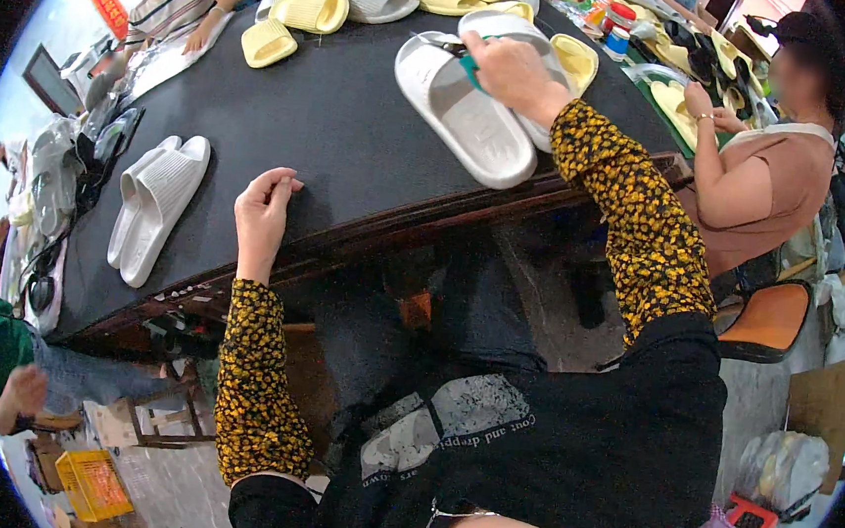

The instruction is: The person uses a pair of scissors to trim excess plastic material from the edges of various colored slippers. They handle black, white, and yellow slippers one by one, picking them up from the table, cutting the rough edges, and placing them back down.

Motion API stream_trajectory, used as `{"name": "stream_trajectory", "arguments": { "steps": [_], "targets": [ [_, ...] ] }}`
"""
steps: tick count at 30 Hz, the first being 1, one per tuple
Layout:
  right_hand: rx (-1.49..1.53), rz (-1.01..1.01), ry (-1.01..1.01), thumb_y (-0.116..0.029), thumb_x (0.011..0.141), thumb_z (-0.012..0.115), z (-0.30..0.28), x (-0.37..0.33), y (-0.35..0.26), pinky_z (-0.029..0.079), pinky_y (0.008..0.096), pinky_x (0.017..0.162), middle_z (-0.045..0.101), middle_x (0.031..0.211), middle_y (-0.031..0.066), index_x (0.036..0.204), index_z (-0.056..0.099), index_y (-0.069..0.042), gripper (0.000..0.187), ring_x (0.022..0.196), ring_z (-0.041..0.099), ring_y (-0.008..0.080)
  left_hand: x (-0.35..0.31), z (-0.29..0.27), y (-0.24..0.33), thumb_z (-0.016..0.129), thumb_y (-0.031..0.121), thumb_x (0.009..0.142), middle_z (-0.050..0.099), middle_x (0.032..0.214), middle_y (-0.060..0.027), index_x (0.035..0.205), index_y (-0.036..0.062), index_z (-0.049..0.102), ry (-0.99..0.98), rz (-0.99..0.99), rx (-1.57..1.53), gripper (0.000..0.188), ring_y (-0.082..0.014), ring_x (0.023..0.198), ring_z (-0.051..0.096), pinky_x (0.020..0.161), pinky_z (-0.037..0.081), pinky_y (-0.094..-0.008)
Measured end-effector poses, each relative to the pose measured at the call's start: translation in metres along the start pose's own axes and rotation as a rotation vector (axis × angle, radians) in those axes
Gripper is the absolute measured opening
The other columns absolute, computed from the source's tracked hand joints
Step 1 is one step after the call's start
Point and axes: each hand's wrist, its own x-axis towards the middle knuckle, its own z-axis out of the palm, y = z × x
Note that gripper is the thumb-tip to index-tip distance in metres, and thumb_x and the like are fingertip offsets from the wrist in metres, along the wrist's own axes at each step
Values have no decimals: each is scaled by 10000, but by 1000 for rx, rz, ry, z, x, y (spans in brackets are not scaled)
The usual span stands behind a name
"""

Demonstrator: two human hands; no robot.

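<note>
At the table's right, my right hand [517, 73] is closed round a green-handled tool [469, 68] with a dark metal end, its exact kind partly hidden by my fingers. Beneath that hand lies a pale grey slide slipper [473, 124], toe strap at the far end. A second grey slipper [515, 31] is beside it, partly covered by the hand. My left hand [262, 217] hovers near the table's front edge with thumb and fingers pinched together; anything between them is too small to see. Left of it, a pair of ribbed grey slippers [159, 209] stands on its sides.
Yellow slippers [309, 11] and grey ones [382, 1] lie along the far side of the black table [326, 107]. A co-worker [775, 193] at right handles a yellow slipper [673, 107]. Another person [169, 11] works at far left. An orange-seated chair [767, 319] stands at right.
</note>
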Motion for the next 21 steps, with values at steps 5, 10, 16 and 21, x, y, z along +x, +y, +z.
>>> {"name": "stream_trajectory", "arguments": {
  "steps": [5, 10, 16, 21],
  "targets": [
    [-111, 78, -39, -85, 839, 503, 16, -25, 57, 555, 436, 593, 659, 693, 178, 1007, 530, 0, 190, 666, 681, 325, 0, 4, 0, 588, 81, 914, 699, 818, -38, 969, -8, 672, 13, 76, 5, 134, -55, 685, 556, 622, 430, -214],
    [-155, 211, -29, -109, 844, 528, 37, -27, 86, 533, 456, 592, 644, 695, 188, 1029, 507, -34, 201, 686, 666, 356, -7, 2, -14, 587, 76, 905, 703, 829, -59, 971, -14, 671, 9, 41, 0, 140, -88, 744, 621, 698, 476, -228],
    [-152, 314, -86, -103, 838, 485, 35, -25, 127, 497, 511, 673, 644, 803, 237, 1252, 480, -51, 418, 764, 642, 410, -12, -2, -4, 620, 101, 864, 711, 839, -110, 937, -7, 689, 28, 120, 105, 148, -168, 807, 686, 732, 516, -275],
    [-253, 236, -198, -101, 847, 547, 20, -30, 137, 511, 498, 685, 658, 808, 230, 1144, 515, -46, 304, 787, 657, 389, -6, 1, -10, 611, 80, 858, 705, 830, -118, 927, -12, 686, -3, 49, -154, 137, -175, 773, 672, 718, 511, -278]
  ]
}}
